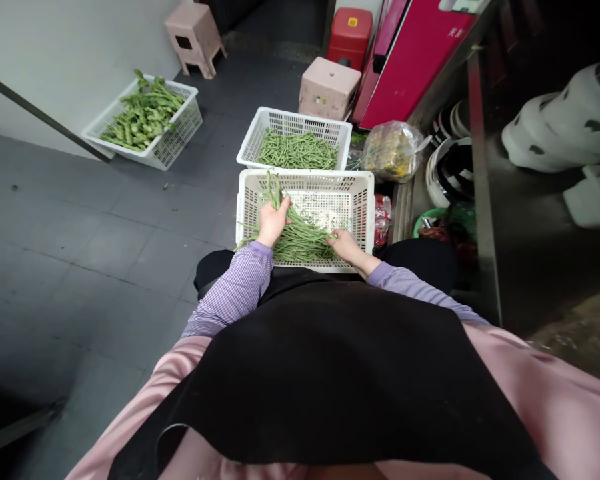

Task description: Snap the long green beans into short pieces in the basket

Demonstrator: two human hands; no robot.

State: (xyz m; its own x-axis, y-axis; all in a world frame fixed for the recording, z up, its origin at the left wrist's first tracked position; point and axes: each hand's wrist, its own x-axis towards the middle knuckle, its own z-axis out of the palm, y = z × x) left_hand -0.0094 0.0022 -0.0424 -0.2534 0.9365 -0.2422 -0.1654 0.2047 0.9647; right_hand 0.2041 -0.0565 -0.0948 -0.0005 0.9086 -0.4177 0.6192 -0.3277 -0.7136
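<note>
A white plastic basket (369, 220) stands right in front of me with long green beans (305, 241) heaped in its near part. My left hand (274, 221) is wrapped round a bunch of long beans that sticks up past the fingers at the basket's left side. At the right end of the heap, my right hand (345, 245) has its fingers pinched at the bean tips; what exactly lies between them is too small to make out. Small bits and trimmings lie on the basket floor behind the heap.
Behind it, another white basket (246, 148) holds short bean pieces. A third basket (187, 127) with green vegetables stands at the left wall. Stools (330, 87), a bagged yellow-green bundle (394, 152) and a metal rail (481, 180) are farther back and right.
</note>
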